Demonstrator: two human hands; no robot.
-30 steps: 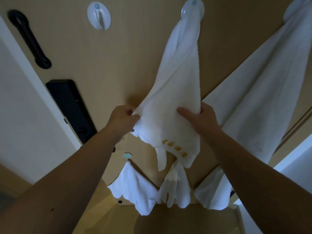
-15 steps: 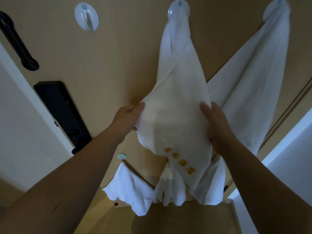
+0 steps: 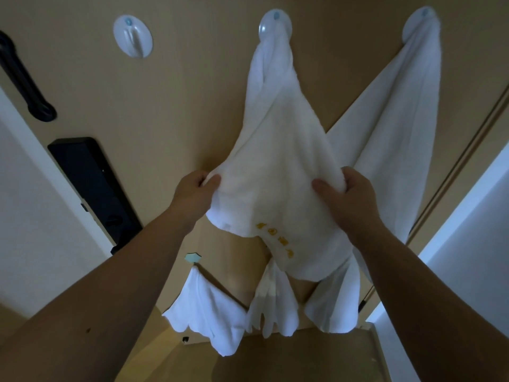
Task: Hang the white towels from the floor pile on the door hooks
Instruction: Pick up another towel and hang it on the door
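Both hands are clamped onto the same thing here: the left hand point(image 3: 192, 193) pinches the left edge of the white terry towel with yellow embroidered lettering point(image 3: 278, 172), thumb on the front, and the right hand point(image 3: 348, 195) grips the right edge with its thumb pressed into the front of the cloth. So neither one is free.

Only one view to go on, the head camera looking at the tan wooden door point(image 3: 192, 92). That towel is already caught at its top on the middle round white plastic hook point(image 3: 275, 23) and hangs down from there, so the hooked point sits well above both grips, with the cloth stretched wide between the hands. Looks to me like the spreading-and-straightening step. Next move probably means letting go gently so it doesn't slide off the hook.

Another plain white towel point(image 3: 399, 128) hangs from the right round hook point(image 3: 421, 20), partly behind the held one. The left round white hook point(image 3: 132, 35) is bare, so my guess is another towel goes there. More white towels point(image 3: 209, 312) show lower down; hung or piled, I can't tell.
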